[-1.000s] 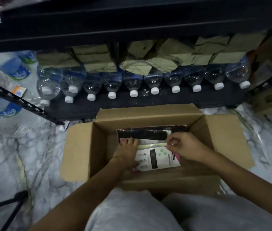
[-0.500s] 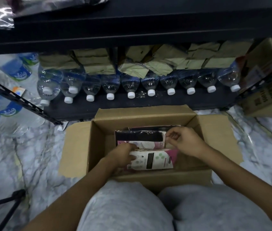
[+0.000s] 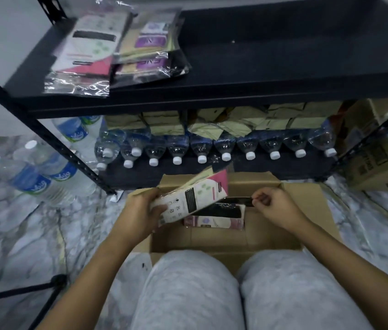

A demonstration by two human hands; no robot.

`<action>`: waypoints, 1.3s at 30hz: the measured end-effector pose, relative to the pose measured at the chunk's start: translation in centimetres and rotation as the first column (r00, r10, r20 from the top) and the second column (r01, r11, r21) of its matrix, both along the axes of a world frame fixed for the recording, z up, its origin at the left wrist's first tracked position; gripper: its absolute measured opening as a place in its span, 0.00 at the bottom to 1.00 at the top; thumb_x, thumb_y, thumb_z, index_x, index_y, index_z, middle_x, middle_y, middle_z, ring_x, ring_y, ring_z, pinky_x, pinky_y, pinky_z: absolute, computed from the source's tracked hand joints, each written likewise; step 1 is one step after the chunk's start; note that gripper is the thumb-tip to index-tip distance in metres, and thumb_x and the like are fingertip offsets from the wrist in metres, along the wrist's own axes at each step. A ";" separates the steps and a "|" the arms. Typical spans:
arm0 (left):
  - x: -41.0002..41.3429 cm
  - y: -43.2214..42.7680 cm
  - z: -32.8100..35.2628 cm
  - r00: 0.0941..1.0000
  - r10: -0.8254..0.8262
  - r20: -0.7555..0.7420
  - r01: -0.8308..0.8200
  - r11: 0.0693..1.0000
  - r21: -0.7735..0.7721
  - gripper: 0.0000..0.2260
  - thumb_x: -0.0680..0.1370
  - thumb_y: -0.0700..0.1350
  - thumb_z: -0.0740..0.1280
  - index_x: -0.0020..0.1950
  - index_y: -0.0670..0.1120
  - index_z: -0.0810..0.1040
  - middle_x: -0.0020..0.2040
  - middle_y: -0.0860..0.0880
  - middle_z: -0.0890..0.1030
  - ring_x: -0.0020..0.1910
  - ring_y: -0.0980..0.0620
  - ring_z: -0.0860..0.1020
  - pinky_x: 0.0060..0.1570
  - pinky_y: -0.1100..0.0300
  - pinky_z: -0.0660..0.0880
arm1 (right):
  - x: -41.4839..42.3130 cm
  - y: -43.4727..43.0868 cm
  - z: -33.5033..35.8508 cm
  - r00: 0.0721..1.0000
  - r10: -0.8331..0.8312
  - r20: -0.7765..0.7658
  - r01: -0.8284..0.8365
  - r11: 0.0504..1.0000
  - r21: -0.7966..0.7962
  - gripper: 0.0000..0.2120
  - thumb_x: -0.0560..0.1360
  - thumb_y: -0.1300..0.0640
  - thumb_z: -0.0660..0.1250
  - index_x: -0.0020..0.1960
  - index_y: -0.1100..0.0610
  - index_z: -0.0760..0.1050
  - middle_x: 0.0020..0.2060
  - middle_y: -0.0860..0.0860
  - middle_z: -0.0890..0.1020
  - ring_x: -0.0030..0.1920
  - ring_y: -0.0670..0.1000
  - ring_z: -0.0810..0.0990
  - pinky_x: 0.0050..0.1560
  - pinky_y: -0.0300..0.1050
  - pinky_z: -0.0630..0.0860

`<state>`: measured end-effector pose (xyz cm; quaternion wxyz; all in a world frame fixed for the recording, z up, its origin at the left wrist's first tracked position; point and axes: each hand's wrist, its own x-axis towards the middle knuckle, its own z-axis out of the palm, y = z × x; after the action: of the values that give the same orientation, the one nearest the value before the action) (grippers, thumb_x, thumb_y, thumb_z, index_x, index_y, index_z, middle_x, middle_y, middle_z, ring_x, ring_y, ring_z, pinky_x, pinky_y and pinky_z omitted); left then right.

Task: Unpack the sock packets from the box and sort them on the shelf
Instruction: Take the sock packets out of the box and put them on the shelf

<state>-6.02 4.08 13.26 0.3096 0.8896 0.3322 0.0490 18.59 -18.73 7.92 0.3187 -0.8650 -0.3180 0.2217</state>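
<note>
The left hand (image 3: 140,213) grips one end of a sock packet (image 3: 195,198) over the box (image 3: 212,241), its long axis slanting away toward the shelf (image 3: 283,55) above and ahead of this nearer hand, while the right hand (image 3: 273,206) pinches a dark packet (image 3: 235,201) in the box.

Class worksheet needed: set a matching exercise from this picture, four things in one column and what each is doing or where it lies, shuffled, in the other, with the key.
Column 1
1. left hand
2. right hand
3. purple-labelled packets
4. row of water bottles

Column 2
A. lies on the lower shelf
B. lie on the upper shelf
C. grips a white-and-pink packet
D. pinches a black packet

Pairs: 1-C, 2-D, 3-B, 4-A
</note>
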 end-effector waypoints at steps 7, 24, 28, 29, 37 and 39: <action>-4.6 0.3 3.4 0.989 0.128 0.076 -0.132 0.990 0.053 0.07 0.76 0.40 0.72 0.51 0.50 0.80 0.45 0.51 0.82 0.40 0.57 0.79 0.34 0.71 0.69 | -1.2 0.2 0.1 0.998 0.065 0.024 -0.062 0.990 -0.123 0.07 0.73 0.60 0.69 0.51 0.55 0.80 0.38 0.42 0.78 0.35 0.39 0.74 0.36 0.27 0.69; -10.1 3.3 0.6 0.921 0.375 0.103 -0.375 0.927 -0.014 0.12 0.73 0.39 0.75 0.45 0.56 0.79 0.37 0.60 0.83 0.39 0.68 0.79 0.32 0.72 0.70 | -2.8 7.8 -10.1 0.861 0.399 0.316 -0.138 0.781 -0.609 0.26 0.72 0.49 0.69 0.67 0.57 0.67 0.58 0.53 0.70 0.56 0.54 0.75 0.49 0.49 0.79; -9.5 3.2 0.2 0.910 0.395 0.122 -0.394 0.919 -0.037 0.13 0.73 0.40 0.75 0.43 0.59 0.78 0.43 0.69 0.81 0.37 0.67 0.80 0.32 0.71 0.71 | -3.0 8.2 -10.7 0.825 0.436 0.360 -0.129 0.765 -0.632 0.20 0.73 0.50 0.69 0.61 0.56 0.69 0.57 0.53 0.70 0.53 0.54 0.74 0.44 0.48 0.79; -9.3 3.2 0.1 0.909 0.399 0.120 -0.396 0.917 -0.051 0.13 0.73 0.40 0.74 0.43 0.59 0.78 0.43 0.69 0.81 0.36 0.67 0.80 0.31 0.72 0.71 | -3.0 8.1 -11.0 0.819 0.448 0.360 -0.137 0.760 -0.635 0.18 0.74 0.51 0.68 0.61 0.55 0.70 0.57 0.53 0.71 0.54 0.54 0.74 0.45 0.48 0.79; -9.2 2.8 0.0 0.919 0.377 0.116 -0.375 0.926 -0.041 0.13 0.74 0.41 0.74 0.44 0.60 0.77 0.45 0.72 0.79 0.39 0.69 0.80 0.32 0.71 0.73 | -2.4 7.6 -11.1 0.724 0.622 0.297 -0.304 0.675 -0.672 0.13 0.77 0.55 0.60 0.58 0.52 0.78 0.54 0.50 0.81 0.59 0.53 0.69 0.57 0.49 0.69; -9.4 2.8 0.0 0.920 0.376 0.116 -0.375 0.927 -0.027 0.14 0.74 0.41 0.74 0.44 0.61 0.77 0.39 0.65 0.83 0.39 0.70 0.79 0.32 0.72 0.72 | -2.4 7.1 -10.8 0.728 0.628 0.276 -0.337 0.677 -0.655 0.14 0.77 0.53 0.60 0.59 0.50 0.78 0.55 0.49 0.80 0.57 0.52 0.69 0.57 0.50 0.68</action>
<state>-15.38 6.90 13.27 0.3157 0.8043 0.4776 0.1595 16.15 -11.68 -2.85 -0.1131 -0.8242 -0.5307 0.1619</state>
